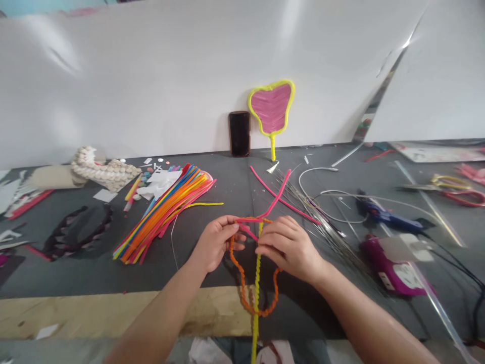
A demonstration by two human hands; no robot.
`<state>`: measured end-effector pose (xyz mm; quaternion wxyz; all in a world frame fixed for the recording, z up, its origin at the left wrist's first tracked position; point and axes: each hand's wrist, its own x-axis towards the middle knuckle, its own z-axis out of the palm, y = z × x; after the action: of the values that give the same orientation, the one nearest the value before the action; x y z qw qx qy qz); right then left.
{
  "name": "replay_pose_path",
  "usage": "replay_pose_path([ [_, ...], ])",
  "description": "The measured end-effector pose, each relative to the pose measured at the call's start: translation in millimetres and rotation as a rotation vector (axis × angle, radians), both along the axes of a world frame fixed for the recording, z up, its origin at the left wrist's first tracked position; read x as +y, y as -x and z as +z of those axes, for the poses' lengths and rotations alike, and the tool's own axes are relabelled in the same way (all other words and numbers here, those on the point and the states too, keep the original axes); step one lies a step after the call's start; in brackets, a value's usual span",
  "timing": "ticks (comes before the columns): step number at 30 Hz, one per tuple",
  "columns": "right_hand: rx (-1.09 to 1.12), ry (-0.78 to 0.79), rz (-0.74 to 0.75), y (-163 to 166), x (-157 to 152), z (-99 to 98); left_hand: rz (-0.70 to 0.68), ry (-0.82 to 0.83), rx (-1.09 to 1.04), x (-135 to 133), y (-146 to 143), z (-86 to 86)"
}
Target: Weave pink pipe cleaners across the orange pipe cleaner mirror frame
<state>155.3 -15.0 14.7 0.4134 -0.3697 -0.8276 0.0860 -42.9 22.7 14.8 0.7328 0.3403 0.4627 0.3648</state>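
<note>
My left hand (220,240) pinches the left side of an orange twisted pipe-cleaner loop (242,283) together with a pink pipe cleaner (275,199). My right hand (288,245) is closed at the loop's right side, its fingertips on the pink strand near the middle. Down through the loop's centre runs a yellow twisted pipe cleaner (257,288), which hangs below the table's edge. One end of the pink strand sticks up between my hands. Behind it, another pink pipe cleaner (303,210) lies on the dark table. My right fingers partly hide the loop's upper right.
Left of my hands lies a bundle of colourful pipe cleaners (162,217). A yellow-framed pink fan (271,108) and a phone (239,134) lean on the white wall. Thin wires (322,217), a blue glue gun (390,217), a purple device (394,268) and scissors (443,187) are right.
</note>
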Motion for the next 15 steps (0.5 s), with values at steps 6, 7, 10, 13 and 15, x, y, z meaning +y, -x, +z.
replay_pose_path([
  [6, 0.577, 0.303, -0.229, -7, 0, 3.2, 0.019, -0.019, -0.072, 2, 4, 0.9],
  [7, 0.685, 0.438, -0.259, -8, 2, 1.8, 0.021, -0.029, -0.081, 2, 5, 1.2],
  [10, 0.949, 0.896, -0.106, -8, 10, -3.2, 0.018, -0.061, -0.085, 1, 5, 1.7],
  [13, 1.067, 1.17, 0.144, -6, 13, -5.0, -0.01, -0.077, -0.063, -1, 2, 1.2],
  [15, 1.077, 1.248, 0.237, -6, 12, -4.2, -0.031, -0.082, -0.027, -3, -1, 0.6],
])
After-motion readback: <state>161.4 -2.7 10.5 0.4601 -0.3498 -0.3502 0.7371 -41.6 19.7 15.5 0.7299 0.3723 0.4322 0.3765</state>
